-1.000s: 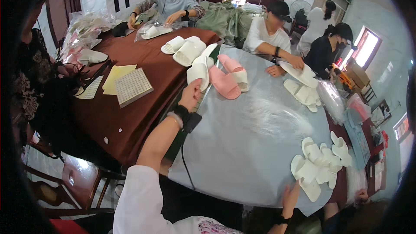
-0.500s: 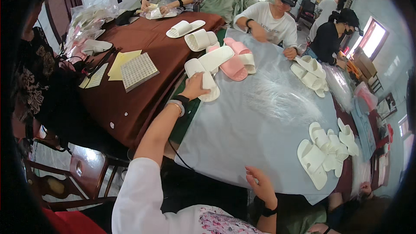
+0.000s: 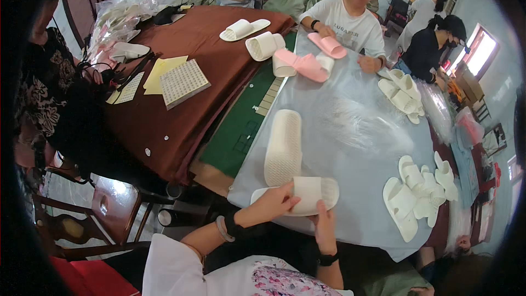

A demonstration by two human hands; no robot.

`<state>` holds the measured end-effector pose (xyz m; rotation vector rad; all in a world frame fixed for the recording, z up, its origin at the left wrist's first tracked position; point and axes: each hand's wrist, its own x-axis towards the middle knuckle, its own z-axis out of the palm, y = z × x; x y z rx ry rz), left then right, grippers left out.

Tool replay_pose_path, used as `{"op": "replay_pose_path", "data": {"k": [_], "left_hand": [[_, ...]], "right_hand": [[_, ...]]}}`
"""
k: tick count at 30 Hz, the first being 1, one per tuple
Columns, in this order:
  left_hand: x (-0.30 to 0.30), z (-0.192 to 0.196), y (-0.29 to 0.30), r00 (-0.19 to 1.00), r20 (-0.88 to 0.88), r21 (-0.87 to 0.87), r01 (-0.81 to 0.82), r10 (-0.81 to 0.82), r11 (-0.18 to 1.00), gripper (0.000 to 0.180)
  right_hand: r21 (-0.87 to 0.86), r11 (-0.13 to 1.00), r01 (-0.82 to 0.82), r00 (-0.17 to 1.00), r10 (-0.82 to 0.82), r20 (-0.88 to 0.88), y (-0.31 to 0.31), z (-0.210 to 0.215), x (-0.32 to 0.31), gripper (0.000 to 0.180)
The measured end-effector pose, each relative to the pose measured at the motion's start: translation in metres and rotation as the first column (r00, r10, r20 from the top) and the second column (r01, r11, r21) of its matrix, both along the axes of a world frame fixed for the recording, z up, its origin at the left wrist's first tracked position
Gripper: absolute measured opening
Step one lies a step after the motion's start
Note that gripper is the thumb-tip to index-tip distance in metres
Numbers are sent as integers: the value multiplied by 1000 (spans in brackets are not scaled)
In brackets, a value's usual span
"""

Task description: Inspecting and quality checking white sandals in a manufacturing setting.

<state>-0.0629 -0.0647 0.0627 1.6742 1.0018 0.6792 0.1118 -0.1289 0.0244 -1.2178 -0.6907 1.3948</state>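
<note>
Close to the table's near edge, a white slipper [image 3: 308, 193] lies sideways between my two hands. My left hand [image 3: 274, 204] grips it beside the strap, fingers bent over the near side. My right hand [image 3: 325, 223] pinches its near edge by the toe end, thumb on top and the other fingers partly hidden beneath. Just beyond it, a second white slipper [image 3: 284, 145] rests on the grey-covered table, its textured surface showing; neither hand touches it. Farther off are a pink slipper [image 3: 312, 68] lying across white ones, and another pink slipper [image 3: 330, 45] under a co-worker's hand.
White slippers [image 3: 415, 194] are grouped at the right, more [image 3: 400, 93] at the far right. Clear plastic film [image 3: 361, 118] covers mid-table. At left, a brown-covered table [image 3: 219, 71] carries a sticker-sheet stack [image 3: 185, 84] and two white slippers. A wooden chair [image 3: 109, 208] stands lower left.
My left hand has come back from the far slippers toward me, and two white slippers are now nearer. My right hand has joined on one. The co-worker's hand is now on a pink slipper.
</note>
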Motion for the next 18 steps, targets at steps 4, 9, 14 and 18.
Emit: {"op": "replay_pose_path", "data": {"k": [4,9,14,18], "left_hand": [[-18,13,48,900,-399,408,3,175,913,44],[-21,-9,127,928,-333,102,-138,165,985,51],[-30,-21,122,980,192,-253,-6,56,967,45],[-48,2,98,979,204,66,-4,-9,998,26]], "right_hand": [[-23,993,119,978,-121,-171,4,-2,20,38],[-32,999,38,977,-43,-210,1,-12,27,39],[-78,987,139,955,-154,-253,-2,-18,39,40],[-60,993,106,969,-116,-219,11,-3,79,42]]}}
